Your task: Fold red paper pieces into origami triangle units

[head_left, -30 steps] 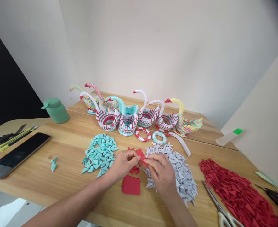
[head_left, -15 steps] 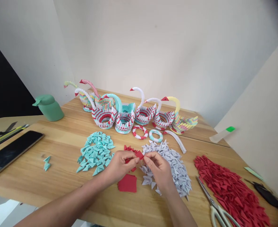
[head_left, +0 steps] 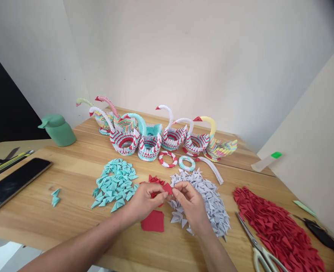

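Pinching a small piece of red paper (head_left: 168,188) between them, the left hand (head_left: 148,197) and the right hand (head_left: 191,202) met just beyond the stack of red squares (head_left: 153,221) that I took as my landmark from my distant seat. The left thumb and fingers gripped the paper's left side; the right thumb and fingertips gripped its right side. I saw it held between the two sets of fingertips, beyond the stack and slightly to its right. The fingers hid part of it, so I could not tell how far it was folded.

Also just beyond the stack, partly covered by the left hand, lay some red folded pieces (head_left: 156,179). Left of the stack and farther back spread the turquoise pieces (head_left: 116,182); to its right, partly behind the right hand, the grey pieces (head_left: 213,200). Well to the stack's right were the scissors (head_left: 256,241), just beside a long red pile (head_left: 280,228). Beyond the stack, across the table (head_left: 76,185), two paper rings (head_left: 168,159) lay in front of a row of paper swans (head_left: 149,145).

For writing, I checked the phone (head_left: 16,184), well left of the stack; its screen was dark. Far right of the stack and farther back lay a pale bottle with a green cap (head_left: 266,161). Whether it bore a label, I could not make out at that size.
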The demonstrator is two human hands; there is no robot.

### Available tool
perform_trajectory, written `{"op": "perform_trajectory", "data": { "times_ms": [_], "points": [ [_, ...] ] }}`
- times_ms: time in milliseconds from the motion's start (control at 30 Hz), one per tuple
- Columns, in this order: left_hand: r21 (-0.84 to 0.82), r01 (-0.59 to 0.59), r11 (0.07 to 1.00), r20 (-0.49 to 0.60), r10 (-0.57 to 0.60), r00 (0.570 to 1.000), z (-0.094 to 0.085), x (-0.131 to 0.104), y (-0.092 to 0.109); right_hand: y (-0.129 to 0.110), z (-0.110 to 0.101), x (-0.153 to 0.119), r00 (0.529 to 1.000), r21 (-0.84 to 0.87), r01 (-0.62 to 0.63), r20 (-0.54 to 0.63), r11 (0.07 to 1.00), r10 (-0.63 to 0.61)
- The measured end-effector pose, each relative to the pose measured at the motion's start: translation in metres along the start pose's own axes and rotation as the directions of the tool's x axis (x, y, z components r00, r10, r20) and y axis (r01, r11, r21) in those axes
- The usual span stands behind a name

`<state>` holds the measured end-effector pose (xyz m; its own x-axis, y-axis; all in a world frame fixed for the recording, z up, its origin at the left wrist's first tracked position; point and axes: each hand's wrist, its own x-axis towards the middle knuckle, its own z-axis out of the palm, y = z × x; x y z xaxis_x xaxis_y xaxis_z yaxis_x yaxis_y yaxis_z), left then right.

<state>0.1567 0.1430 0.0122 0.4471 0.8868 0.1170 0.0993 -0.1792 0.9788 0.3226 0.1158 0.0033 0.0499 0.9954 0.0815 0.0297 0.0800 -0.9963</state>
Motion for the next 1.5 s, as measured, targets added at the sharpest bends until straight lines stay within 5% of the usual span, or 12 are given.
{"op": "perform_trajectory", "data": {
  "times_ms": [233, 400, 600, 767, 1033, 1167, 1300, 1400, 1500],
  "points": [
    [-0.179, 0.088, 0.980, -0.029, -0.094, 0.995, 0.007, 0.003, -0.008, 0.008, 0.006, -0.004, 0.996, -0.040, 0.069, -0.058, 0.997, -0.071],
    [-0.352, 0.146, 0.924, -0.026, -0.165, 0.986, 0.000, 0.006, -0.011, 0.009, 0.007, -0.002, 0.997, -0.029, 0.058, 0.052, 0.998, -0.057],
    [-0.189, 0.166, 0.968, 0.066, -0.156, 0.985, -0.004, 0.004, -0.007, -0.001, 0.000, -0.002, 0.998, -0.088, -0.004, 0.058, 0.996, 0.009],
    [-0.362, 0.224, 0.905, 0.046, -0.223, 0.974, -0.002, 0.006, -0.007, 0.001, -0.002, -0.002, 0.996, -0.187, 0.092, 0.020, 0.978, -0.089],
    [-0.365, 0.235, 0.901, 0.037, -0.239, 0.970, -0.003, 0.006, -0.007, 0.001, -0.001, -0.003, 0.970, -0.303, 0.240, 0.030, 0.922, -0.243],
    [-0.391, 0.231, 0.891, 0.039, -0.235, 0.971, -0.004, 0.006, -0.006, 0.000, -0.003, -0.003, 0.902, -0.384, 0.421, 0.080, 0.822, -0.425],
    [-0.488, 0.243, 0.838, 0.101, -0.223, 0.970, -0.009, 0.005, -0.003, -0.003, -0.006, -0.002, 0.747, -0.496, 0.640, 0.220, 0.587, -0.628],
    [-0.574, 0.279, 0.770, 0.165, -0.225, 0.960, -0.012, 0.005, -0.004, -0.004, -0.007, -0.002, 0.661, -0.536, 0.718, 0.324, 0.444, -0.677],
    [-0.598, 0.289, 0.747, 0.178, -0.228, 0.957, -0.012, 0.005, -0.007, -0.006, -0.007, -0.003, 0.637, -0.574, 0.729, 0.370, 0.373, -0.676]
  ]
}}
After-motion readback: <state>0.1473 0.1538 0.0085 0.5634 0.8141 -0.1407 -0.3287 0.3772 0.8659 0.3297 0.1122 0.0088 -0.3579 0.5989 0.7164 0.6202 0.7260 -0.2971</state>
